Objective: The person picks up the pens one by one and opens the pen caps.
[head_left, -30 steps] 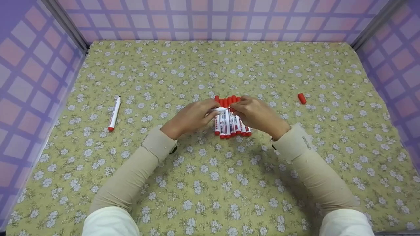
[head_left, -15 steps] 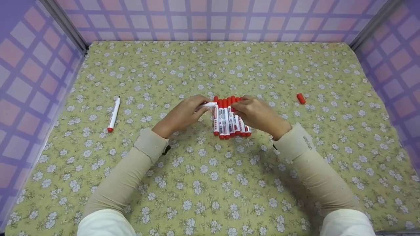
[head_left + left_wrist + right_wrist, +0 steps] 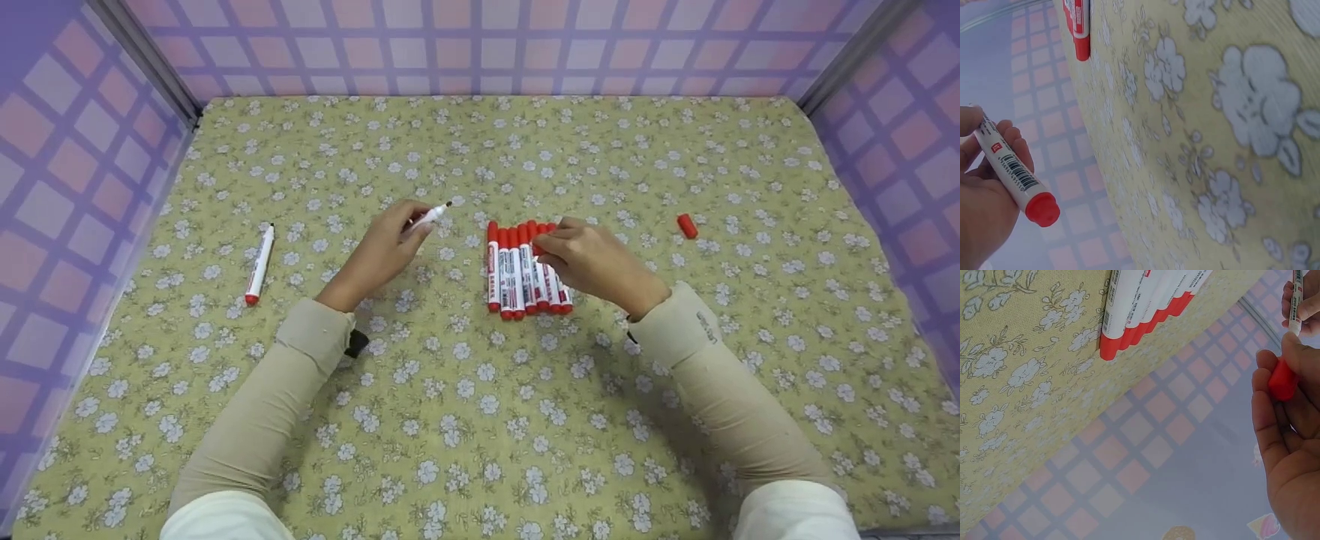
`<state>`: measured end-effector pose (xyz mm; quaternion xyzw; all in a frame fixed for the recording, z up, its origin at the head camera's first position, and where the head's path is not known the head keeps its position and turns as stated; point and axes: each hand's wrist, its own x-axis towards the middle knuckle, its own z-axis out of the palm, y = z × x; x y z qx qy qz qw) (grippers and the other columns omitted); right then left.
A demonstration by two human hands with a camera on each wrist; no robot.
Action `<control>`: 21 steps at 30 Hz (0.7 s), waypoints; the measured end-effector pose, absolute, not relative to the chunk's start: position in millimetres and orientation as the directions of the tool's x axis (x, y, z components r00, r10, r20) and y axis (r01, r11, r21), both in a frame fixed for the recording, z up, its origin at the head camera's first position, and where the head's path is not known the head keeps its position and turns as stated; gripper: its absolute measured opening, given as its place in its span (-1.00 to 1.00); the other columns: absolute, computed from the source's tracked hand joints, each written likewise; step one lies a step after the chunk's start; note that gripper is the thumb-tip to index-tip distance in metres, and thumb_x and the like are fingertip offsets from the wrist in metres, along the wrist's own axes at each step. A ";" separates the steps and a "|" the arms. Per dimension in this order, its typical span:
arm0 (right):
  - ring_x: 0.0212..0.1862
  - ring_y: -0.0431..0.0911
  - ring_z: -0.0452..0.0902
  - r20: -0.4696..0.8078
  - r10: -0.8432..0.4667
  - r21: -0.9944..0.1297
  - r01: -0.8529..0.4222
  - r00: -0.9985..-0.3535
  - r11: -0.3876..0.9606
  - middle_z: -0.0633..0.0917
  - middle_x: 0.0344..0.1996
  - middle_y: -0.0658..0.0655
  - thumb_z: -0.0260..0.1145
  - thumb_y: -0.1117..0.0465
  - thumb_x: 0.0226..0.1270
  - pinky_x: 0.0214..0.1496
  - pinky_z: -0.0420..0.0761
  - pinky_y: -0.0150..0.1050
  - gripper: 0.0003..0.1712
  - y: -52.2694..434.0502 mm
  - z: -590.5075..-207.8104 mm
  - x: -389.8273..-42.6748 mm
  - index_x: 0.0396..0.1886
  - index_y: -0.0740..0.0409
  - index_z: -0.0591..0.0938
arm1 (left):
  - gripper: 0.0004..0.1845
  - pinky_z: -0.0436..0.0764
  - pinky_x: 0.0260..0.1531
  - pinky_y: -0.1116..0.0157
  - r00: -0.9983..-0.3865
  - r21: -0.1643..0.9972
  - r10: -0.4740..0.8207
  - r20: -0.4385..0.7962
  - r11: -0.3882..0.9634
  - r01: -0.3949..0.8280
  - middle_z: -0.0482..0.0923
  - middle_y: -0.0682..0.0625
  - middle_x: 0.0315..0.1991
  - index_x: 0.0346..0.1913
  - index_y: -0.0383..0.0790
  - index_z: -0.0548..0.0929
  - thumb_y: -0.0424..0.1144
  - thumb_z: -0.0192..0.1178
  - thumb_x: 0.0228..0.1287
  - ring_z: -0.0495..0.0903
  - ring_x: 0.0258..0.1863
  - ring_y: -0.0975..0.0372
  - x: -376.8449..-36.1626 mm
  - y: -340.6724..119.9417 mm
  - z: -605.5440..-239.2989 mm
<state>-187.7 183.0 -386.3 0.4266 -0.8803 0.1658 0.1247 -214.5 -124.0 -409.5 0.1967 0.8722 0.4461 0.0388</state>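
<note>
My left hand point(image 3: 386, 244) grips an uncapped whiteboard marker point(image 3: 1012, 163), white with a red end plug; its dark tip points up and away to the right in the head view. My right hand point(image 3: 592, 259) pinches a red marker cap point(image 3: 1283, 380) between thumb and fingers, held over the right part of a row of markers. Those red-capped markers point(image 3: 514, 277) lie side by side on the cloth, caps toward the back, partly covered by my right hand in the head view.
A second uncapped marker point(image 3: 259, 266) lies on the left of the flowered tablecloth point(image 3: 465, 420), tip toward the back. A loose red cap point(image 3: 687, 226) lies at the right. Checkered panels point(image 3: 480, 52) enclose the back and both sides.
The marker has come away from the cap. My left hand has moved left and slightly back with the marker, whose tip now shows. My right hand has stayed nearly in place with the cap.
</note>
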 end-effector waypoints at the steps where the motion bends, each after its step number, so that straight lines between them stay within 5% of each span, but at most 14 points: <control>1: -0.44 -0.02 0.51 0.357 -0.709 -0.188 -0.790 -0.608 0.583 0.74 -0.42 0.22 0.30 0.38 0.28 -0.42 0.56 -0.24 -0.91 183.2 -386.4 -187.7 -0.29 0.32 0.70 | -0.64 0.50 -0.08 0.18 -0.926 0.795 0.363 0.105 0.529 0.297 0.45 -0.11 0.03 0.24 -0.21 0.44 -0.16 -0.04 0.50 0.47 -0.08 0.13 -215.1 -126.7 -409.7; 21: -0.39 0.00 0.61 0.341 -0.703 -0.192 -0.779 -0.624 0.597 0.76 -0.34 0.24 0.31 0.37 0.27 -0.37 0.64 -0.22 -0.83 186.7 -386.8 -187.5 -0.18 0.35 0.72 | -0.55 0.39 -0.31 0.25 -0.989 0.745 0.101 0.113 0.649 0.151 0.46 -0.22 -0.10 0.27 -0.35 0.47 -0.13 -0.01 0.48 0.39 -0.27 0.16 -221.6 -181.5 -413.8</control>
